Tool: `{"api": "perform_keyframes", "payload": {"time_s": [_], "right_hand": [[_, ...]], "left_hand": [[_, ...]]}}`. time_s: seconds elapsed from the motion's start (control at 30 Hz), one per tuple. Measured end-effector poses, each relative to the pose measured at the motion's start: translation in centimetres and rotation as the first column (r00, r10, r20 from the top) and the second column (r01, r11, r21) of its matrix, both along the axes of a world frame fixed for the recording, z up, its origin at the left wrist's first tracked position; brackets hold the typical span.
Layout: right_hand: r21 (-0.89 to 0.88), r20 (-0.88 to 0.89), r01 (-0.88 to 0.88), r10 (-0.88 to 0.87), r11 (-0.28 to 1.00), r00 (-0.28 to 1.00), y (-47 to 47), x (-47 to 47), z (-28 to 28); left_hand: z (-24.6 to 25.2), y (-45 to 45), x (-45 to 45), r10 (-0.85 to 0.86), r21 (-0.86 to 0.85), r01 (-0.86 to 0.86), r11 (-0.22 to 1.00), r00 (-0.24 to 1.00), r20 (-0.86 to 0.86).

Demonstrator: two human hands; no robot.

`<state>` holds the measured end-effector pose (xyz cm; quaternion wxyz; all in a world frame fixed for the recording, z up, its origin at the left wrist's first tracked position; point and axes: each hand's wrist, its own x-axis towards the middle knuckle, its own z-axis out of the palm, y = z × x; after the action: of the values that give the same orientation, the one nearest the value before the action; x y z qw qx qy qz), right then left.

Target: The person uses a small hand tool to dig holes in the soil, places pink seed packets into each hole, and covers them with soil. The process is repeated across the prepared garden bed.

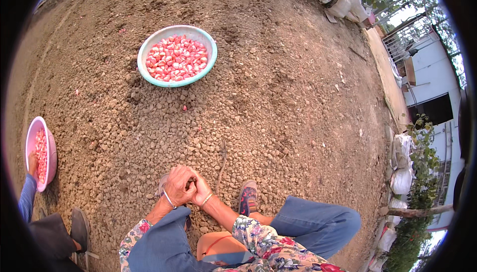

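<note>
My left hand [177, 185], with a pale bangle at its wrist, rests against my right hand [202, 188] in front of my left knee. The right wrist carries a gold-coloured bracelet. The hands are folded together, and their overlap hides some fingers; nothing else shows between them. Beyond them, a round plastic basin [178, 84] with a pale turquoise rim stands on crumbly soil [261, 123]. It holds many pink-red cloves [175, 57], which look like coated garlic cloves. One loose clove [185, 108] lies on the soil between the basin and my hands.
At left, a co-worker's hand [33, 164] reaches into a pink basin [52, 156] of similar cloves. A thin stick [223, 162] lies near my right shoe [248, 199]. White sacks [402, 179] and plants line the right edge, beside a white building [428, 63].
</note>
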<state>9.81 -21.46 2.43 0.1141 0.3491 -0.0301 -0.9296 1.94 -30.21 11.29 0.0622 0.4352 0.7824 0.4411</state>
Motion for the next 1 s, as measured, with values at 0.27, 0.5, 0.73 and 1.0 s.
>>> {"api": "perform_keyframes", "payload": {"time_s": [0.27, 0.5, 0.73, 1.0], "right_hand": [[-0.037, 0.038, 0.117, -0.116, 0.992, 0.993, 1.5, 6.0, -0.6], [0.383, 0.048, 0.380, -0.429, 0.842, 0.902, 23.9, -12.9, 16.0], [0.921, -0.386, 0.387, -0.029, 0.041, 0.922, 42.8, -23.5, 32.5], [0.904, 0.319, -0.285, -0.061, 0.318, 0.946, 32.4, 1.4, 9.0]], "left_hand": [[-0.7, -1.0, 1.5, -0.032, 0.066, 0.019, 0.998, 0.978, 0.206], [-7.4, -6.7, 1.6, 0.433, -0.236, -0.383, 0.893, 0.591, 0.680], [-7.1, -11.3, 5.6, 0.472, -0.315, -0.417, 0.852, 0.354, 0.807], [-7.9, -9.5, 4.3, 0.294, -0.220, -0.242, 0.945, 0.924, 0.246]]}}
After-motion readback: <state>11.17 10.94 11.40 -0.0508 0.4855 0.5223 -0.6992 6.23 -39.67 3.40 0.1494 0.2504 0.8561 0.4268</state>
